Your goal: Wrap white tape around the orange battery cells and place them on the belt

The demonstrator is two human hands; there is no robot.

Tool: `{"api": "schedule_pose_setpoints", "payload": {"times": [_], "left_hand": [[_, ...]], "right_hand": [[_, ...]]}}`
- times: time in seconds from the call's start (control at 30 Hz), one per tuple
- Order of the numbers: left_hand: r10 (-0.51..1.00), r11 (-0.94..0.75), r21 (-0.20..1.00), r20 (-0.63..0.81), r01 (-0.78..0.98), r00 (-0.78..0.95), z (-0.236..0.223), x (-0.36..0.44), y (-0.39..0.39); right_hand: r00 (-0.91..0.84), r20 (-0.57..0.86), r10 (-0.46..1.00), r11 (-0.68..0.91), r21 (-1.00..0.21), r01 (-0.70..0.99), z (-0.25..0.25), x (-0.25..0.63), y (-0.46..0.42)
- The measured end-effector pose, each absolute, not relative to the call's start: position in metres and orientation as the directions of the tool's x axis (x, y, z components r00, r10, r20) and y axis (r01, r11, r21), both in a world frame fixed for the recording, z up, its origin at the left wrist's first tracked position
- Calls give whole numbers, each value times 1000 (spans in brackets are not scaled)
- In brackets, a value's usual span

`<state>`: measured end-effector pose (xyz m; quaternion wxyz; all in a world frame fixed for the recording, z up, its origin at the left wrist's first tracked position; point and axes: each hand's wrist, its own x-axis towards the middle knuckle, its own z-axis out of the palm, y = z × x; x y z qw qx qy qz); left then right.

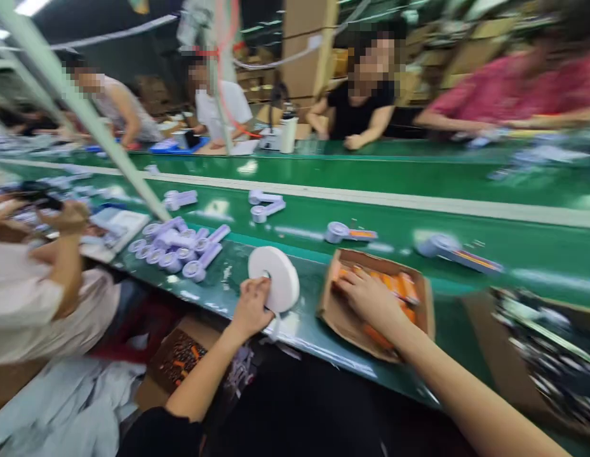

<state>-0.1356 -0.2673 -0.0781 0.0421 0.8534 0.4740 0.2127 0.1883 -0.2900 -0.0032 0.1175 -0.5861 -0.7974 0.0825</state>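
My left hand (251, 309) is closed on the near left side of a white roll of tape (284, 279), its fingers by the central hole. The roll stands tilted on the green work surface, and a loose strip hangs near my thumb. My right hand (371, 297) reaches into a shallow cardboard box (425, 317) of orange battery-like pieces (407, 289). Its fingers are bent and close together among the pieces; the fingertips are hidden. Left of the roll lies a pile of lilac plastic housings (169, 241) with round heads and straight handles.
Beyond my hands runs a green conveyor belt (304, 219) carrying spaced lilac housings, one with an orange piece (361, 235) in its handle. A box of blurred parts (552, 343) stands at right. A slanted pole (92, 120) crosses the left. Several people sit opposite; another (42, 285) works at left.
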Motion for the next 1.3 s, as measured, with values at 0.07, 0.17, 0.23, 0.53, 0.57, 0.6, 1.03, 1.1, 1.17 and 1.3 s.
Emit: {"api": "schedule_pose_setpoints", "payload": {"times": [0.07, 0.17, 0.23, 0.53, 0.57, 0.6, 1.03, 1.1, 1.17, 1.3], "left_hand": [[801, -566, 260, 396, 782, 449, -79, -137, -260], [761, -599, 205, 449, 774, 469, -79, -138, -259], [756, -602, 184, 445, 777, 480, -76, -138, -262], [738, -605, 127, 460, 786, 494, -71, -137, -262], [739, -602, 125, 460, 788, 492, -71, -136, -262], [741, -599, 124, 460, 791, 489, -70, -136, -262], [724, -617, 120, 474, 778, 501, -65, -135, -264], [721, -619, 112, 472, 777, 507, -65, -136, -264], [721, -621, 109, 467, 776, 512, -65, -137, -264], [735, -617, 124, 444, 777, 513, -67, -137, -262]], "right_hand": [[-129, 65, 989, 144, -359, 922, -6, 207, -287], [-41, 55, 998, 60, -386, 920, 3, 221, -287], [-104, 15, 994, 103, -329, 939, 10, 223, -290], [-338, -95, 936, 314, -203, 927, 3, 236, -274], [-347, -95, 933, 317, -239, 918, 1, 239, -272], [-347, -95, 933, 311, -272, 910, -1, 242, -271], [-314, -128, 941, 130, -720, 682, 17, 211, -301], [-363, -222, 905, 166, -602, 781, 20, 202, -303], [-405, -299, 864, 204, -529, 824, 19, 194, -307], [-354, -328, 876, 222, -378, 899, 13, 187, -315]]}}
